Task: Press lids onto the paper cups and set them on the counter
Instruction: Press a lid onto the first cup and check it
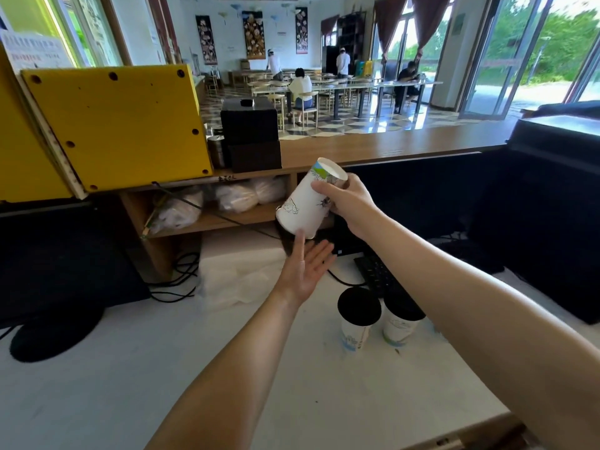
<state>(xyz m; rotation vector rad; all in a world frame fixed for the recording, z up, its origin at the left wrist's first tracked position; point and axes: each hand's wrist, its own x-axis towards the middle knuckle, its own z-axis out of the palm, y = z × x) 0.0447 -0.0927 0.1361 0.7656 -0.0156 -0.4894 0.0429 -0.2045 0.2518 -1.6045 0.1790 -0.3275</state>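
Lidded cups (pixel 354 329) stand on the counter (pixel 130 368). Right hand (pixel 350 203) grips an upturned cup (pixel 305 206) — left hand (pixel 306 271), spread, touches its rim.

Two bare forearms stretched up from the bottom of the frame. Left hand (pixel 306 267) at centre, palm up, fingers straight and spread. Right hand (pixel 349 204) just above, fingers curled round a tilted paper cup (pixel 302 206).

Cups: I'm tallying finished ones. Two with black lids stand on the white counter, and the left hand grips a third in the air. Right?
Not quite. In the head view the right hand grips the third cup in the air; the left hand is open just below it. Two lidded cups do stand on the white counter.
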